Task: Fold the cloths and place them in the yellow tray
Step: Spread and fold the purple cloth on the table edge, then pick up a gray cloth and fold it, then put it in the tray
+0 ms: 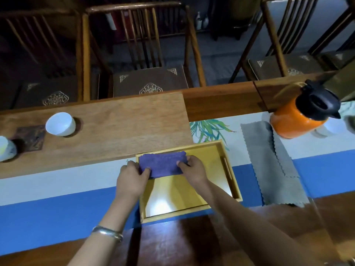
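Wooden chairs point(146, 60) with patterned seat cushions are standing behind a long wooden table point(221, 100), which is carrying a white-and-blue runner point(57, 204) and a lighter wooden board point(119, 127) at its far left. Head view: yellow tray point(226, 191) is sitting on the runner just right of centre, its far left corner touching the board's near edge. Tray is holding one item only, a folded purple cloth point(163, 164), lying across the far left part of the tray floor. Left hand point(132, 179) is pinching the cloth's left end, thumb on top, fingers hidden beyond the tray's left wall. Right hand point(192, 169) is gripping the cloth's right end, fingers curled over its top edge. A silver bangle point(107, 232) is sitting on the left wrist. Grey cloth point(272, 162) is lying spread flat on the runner right of the tray, apart from it, with a second grey layer showing along its right edge. Orange kettle point(301, 116) with black lid is standing at the grey cloth's far right corner. White cup point(60, 123) is resting on the board, far left; contents cannot be seen.
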